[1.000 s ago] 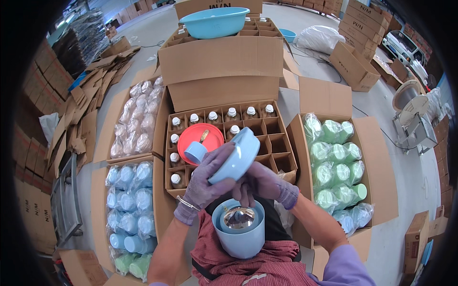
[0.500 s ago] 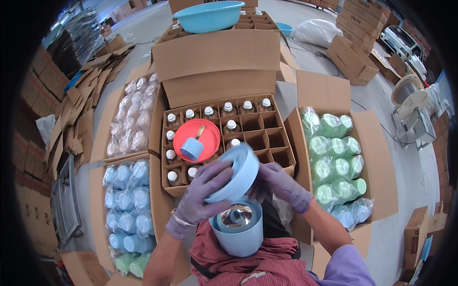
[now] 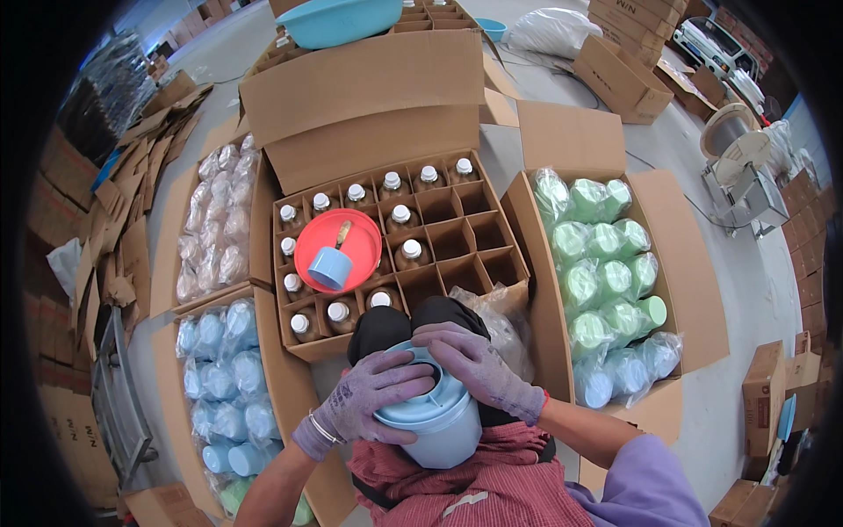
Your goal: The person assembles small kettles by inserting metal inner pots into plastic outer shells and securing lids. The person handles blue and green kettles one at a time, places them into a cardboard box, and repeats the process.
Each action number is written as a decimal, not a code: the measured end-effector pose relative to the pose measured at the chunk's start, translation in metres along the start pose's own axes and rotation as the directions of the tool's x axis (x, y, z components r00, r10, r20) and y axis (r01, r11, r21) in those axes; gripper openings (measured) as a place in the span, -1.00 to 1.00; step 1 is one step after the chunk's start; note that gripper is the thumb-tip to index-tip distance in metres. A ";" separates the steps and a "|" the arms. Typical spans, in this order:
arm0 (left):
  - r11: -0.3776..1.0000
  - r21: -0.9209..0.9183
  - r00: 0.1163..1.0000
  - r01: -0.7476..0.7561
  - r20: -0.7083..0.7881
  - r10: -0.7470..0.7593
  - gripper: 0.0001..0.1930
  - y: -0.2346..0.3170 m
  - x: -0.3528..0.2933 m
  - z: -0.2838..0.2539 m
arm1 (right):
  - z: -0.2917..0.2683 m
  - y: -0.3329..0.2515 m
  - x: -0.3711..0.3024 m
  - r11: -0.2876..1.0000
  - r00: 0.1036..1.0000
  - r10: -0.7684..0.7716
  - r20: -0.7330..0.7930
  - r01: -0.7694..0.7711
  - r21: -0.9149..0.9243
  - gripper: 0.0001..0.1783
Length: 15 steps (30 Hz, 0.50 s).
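A light blue plastic flask body [image 3: 443,442] stands in my lap between my legs. On top of it sits a light blue ringed collar [image 3: 413,409] with a dark round opening. My left hand [image 3: 373,400] grips the collar's left side, fingers across the top and thumb along the front rim. My right hand [image 3: 479,369] holds its far right side, fingers bent over the edge of the opening. Both hands wear purple-grey gloves. Beneath the collar, the flask's inside is hidden.
Before me, a divided carton [image 3: 320,350] holds white-capped bottles; a red lid [image 3: 369,237] on them carries a blue cup [image 3: 330,268] and a brush-like tool [image 3: 342,232]. Cartons of bagged blue cups [image 3: 230,382] and green cups [image 3: 606,237] flank it. A blue basin [image 3: 338,22] rests farther back.
The collar, tilted above the flask before, now sits level on it and covers the shiny liner. Both hands have come down with it. The whole view has shifted slightly.
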<state>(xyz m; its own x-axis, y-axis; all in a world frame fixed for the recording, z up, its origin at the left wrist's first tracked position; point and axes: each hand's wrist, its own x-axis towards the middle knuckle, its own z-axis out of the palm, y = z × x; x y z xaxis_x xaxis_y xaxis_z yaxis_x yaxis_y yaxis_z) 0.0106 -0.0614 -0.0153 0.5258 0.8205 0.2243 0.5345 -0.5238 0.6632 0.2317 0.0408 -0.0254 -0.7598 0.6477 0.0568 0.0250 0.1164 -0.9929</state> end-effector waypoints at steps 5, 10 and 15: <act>0.985 -0.061 0.985 0.161 -0.045 -0.164 -0.18 0.016 -0.010 0.013 | 0.005 0.034 0.007 0.990 0.995 0.013 0.103 -0.027 0.138 -0.63; 0.929 -0.249 0.948 0.274 -0.092 -0.304 -0.34 0.020 -0.019 0.023 | 0.003 0.036 0.006 0.998 0.989 -0.040 0.142 0.033 0.054 -0.66; 0.727 -0.639 0.909 0.251 -0.101 -0.403 -0.43 0.002 0.000 0.032 | -0.005 -0.013 -0.041 0.865 0.982 -0.184 0.039 0.181 -0.468 -0.51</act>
<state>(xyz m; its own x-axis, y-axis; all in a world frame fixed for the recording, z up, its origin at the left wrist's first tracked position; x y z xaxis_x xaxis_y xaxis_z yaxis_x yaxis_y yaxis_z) 0.0326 -0.0695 -0.0370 0.1955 0.9807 0.0088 0.0975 -0.0283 0.9948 0.2656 0.0162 -0.0146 -0.7760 0.5855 0.2347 0.1881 0.5700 -0.7998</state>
